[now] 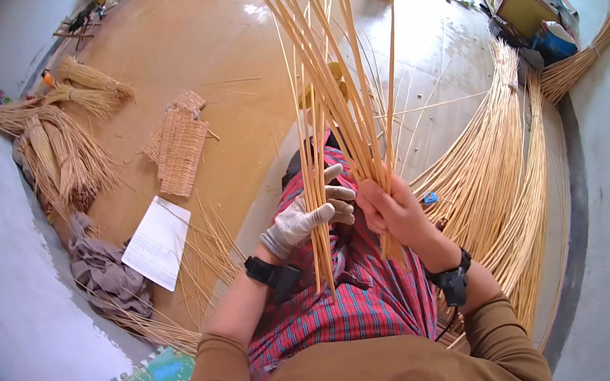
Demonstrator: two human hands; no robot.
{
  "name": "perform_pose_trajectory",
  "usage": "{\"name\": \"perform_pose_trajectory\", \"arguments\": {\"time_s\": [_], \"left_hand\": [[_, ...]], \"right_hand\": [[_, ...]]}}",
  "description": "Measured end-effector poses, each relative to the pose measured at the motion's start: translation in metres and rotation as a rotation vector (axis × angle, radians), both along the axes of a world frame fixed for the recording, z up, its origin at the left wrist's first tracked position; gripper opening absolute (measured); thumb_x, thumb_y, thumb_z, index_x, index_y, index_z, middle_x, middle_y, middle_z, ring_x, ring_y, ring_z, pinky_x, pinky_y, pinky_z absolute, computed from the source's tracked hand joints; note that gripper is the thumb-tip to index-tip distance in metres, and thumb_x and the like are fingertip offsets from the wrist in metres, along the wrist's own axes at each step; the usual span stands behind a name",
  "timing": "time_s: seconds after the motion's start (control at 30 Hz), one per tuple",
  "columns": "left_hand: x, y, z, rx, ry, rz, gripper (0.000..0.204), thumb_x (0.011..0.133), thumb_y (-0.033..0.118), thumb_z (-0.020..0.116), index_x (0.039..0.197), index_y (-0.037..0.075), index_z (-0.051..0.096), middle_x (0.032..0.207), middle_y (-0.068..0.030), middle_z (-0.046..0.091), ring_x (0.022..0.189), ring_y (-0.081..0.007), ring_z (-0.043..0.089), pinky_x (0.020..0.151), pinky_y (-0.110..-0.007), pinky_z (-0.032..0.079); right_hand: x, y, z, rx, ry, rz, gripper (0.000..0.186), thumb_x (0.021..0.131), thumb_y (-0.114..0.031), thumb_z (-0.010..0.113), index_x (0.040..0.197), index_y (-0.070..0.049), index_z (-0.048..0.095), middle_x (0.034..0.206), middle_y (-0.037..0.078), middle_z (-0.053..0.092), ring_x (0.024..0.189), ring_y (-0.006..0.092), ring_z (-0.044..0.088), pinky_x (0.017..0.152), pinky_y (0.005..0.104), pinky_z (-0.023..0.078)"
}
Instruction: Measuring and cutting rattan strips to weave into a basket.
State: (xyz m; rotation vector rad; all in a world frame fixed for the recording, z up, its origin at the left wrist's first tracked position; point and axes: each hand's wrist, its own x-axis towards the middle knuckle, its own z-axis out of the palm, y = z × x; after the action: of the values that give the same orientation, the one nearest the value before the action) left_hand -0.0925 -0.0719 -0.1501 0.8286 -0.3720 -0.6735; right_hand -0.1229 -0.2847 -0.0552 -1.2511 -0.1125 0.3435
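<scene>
right hand (398, 215) clenched on strand bunch (354, 135), mid-view, fanning to 12 o'clock | left hand (299, 222) at its 9 o'clock, thumb across thinner bunch (322, 255), fingers half spread, squeeze unclear | likely light, springy, kink-prone; hold low, near gathered ends

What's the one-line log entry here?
left hand: gloved, a few tan rods between thumb and fingers | right hand: bare, gripping rod bundle | rest: woven piece at left, rod sheaf at right

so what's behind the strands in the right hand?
Behind the strands: plaid cloth low down, floor higher up. Hidden: whatever the right hand covers, and anything under the cloth.
</scene>
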Motion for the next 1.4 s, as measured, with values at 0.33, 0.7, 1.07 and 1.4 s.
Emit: {"name": "perform_pose_trajectory", "arguments": {"time_s": [0.33, 0.7, 1.07, 1.4], "left_hand": [[-0.008, -0.029, 0.026, 0.028, -0.002, 0.141, 0.079, 0.097, 0.023, 0.074, 0.159, 0.005, 0.030, 0.120, -0.0129, 0.070, 0.123, -0.0314, 0.065, 0.121, -0.055, 0.035], [0.041, -0.027, 0.016, 0.066, 0.214, 0.235, 0.066, 0.101, 0.013, 0.069, 0.156, 0.017, 0.033, 0.102, -0.0059, 0.061, 0.088, -0.0174, 0.066, 0.089, -0.052, 0.055], [0.018, -0.052, -0.052, 0.235, 0.548, -0.034, 0.081, 0.098, 0.004, 0.068, 0.164, 0.016, 0.022, 0.109, -0.0081, 0.068, 0.105, -0.0280, 0.071, 0.101, -0.061, 0.055], [0.006, -0.049, -0.063, 0.226, 0.419, 0.072, 0.086, 0.094, 0.010, 0.076, 0.162, 0.013, 0.024, 0.103, -0.0085, 0.065, 0.094, -0.0250, 0.074, 0.084, -0.042, 0.061]], "right_hand": [[-0.030, 0.001, -0.084, -0.871, -0.483, 0.156, 0.074, 0.104, -0.058, 0.050, 0.139, 0.006, 0.041, 0.083, 0.028, 0.069, 0.078, 0.0486, 0.068, 0.067, 0.0556, 0.053], [0.157, -0.132, -0.200, -0.461, 0.160, -0.079, 0.047, 0.106, -0.039, 0.061, 0.144, -0.013, 0.049, 0.094, 0.006, 0.069, 0.085, 0.0128, 0.067, 0.071, 0.0284, 0.056], [0.337, -0.187, -0.415, 0.411, 0.610, -0.503, 0.057, 0.092, -0.044, 0.076, 0.133, -0.008, 0.058, 0.104, 0.013, 0.070, 0.098, 0.0253, 0.067, 0.094, 0.0404, 0.054], [0.207, -0.158, -0.212, 0.447, 0.408, -0.364, 0.049, 0.113, -0.031, 0.046, 0.154, -0.005, 0.041, 0.061, -0.008, 0.029, 0.047, 0.0028, 0.027, 0.042, 0.0211, 0.022]]}}
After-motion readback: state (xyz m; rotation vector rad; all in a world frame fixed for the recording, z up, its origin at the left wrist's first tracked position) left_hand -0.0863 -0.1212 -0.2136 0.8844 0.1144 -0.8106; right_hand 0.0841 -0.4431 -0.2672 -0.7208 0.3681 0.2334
